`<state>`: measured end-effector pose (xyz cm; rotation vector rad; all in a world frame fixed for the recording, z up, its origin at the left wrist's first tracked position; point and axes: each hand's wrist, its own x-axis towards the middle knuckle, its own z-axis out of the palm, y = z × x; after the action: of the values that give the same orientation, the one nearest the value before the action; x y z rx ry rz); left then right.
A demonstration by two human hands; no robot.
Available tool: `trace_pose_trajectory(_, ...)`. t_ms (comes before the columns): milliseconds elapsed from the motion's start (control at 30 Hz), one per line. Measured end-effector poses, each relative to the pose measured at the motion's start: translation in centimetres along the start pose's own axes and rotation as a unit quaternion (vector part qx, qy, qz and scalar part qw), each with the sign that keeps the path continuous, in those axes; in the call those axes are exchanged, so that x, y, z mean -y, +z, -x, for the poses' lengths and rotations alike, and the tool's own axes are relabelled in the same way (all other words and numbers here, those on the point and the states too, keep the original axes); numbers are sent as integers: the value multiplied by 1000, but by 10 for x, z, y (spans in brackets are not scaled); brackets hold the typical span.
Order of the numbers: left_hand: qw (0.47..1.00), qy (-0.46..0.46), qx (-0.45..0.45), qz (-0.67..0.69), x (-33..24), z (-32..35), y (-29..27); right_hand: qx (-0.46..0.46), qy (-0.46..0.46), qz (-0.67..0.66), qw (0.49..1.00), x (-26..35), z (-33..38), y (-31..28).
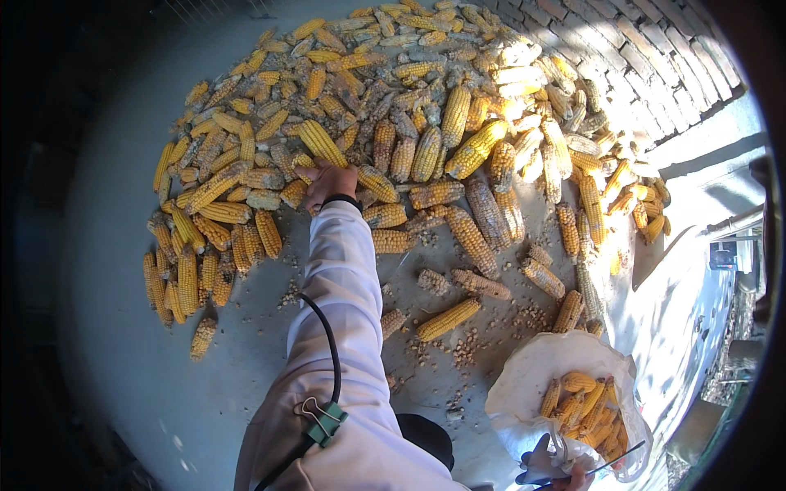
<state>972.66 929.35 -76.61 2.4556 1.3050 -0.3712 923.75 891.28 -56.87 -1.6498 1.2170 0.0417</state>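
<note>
Head view: left hand point(329, 182) at frame centre-top, fingers curled onto corn cob point(321, 143) at pile point(426, 106) edge, grasp looks partial. Right hand point(573, 476) at bottom right, pinching white sack point(532, 376) rim, fingers mostly hidden. Risk: cob slips and rolls, or sack mouth sags shut

A heap of dried yellow corn cobs point(426, 123) sprawls across the grey concrete floor point(123, 344). More husked yellow cobs point(585, 409) fill the open white plastic sack point(532, 368) at lower right.

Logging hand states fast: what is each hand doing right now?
Left hand: reaching into the corn pile, fingers curled around a corn cob.
Right hand: closed on the rim of the white sack; mostly cut off.
</note>
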Motion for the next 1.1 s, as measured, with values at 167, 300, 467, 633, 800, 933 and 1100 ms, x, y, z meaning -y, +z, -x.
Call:
trace_pose_trajectory(167,998,23,-18,50,6,-9,4,2,4,-3,1000,3,-2,-1)
trace_pose_trajectory(300,994,108,-12,35,26,-14,2,9,0,-9,1000,6,-3,-3)
trace_pose_trajectory(467,971,236,2,-48,76,2,1,20,-12,-28,999,8,-4,-10)
trace_pose_trajectory(633,936,319,50,-138,148,39,16,-10,16,-26,999,-2,0,-39)
trace_pose_trajectory(800,923,359,7,-141,176,62,35,22,59,-21,998,-10,18,-60)
trace_pose_trajectory(933,919,391,42,0,168,71,21,53,9,-24,998,-17,30,-73)
trace_pose_trajectory(1100,810,320,451,194,151,153,-13,87,-37,-60,994,-34,43,-91)
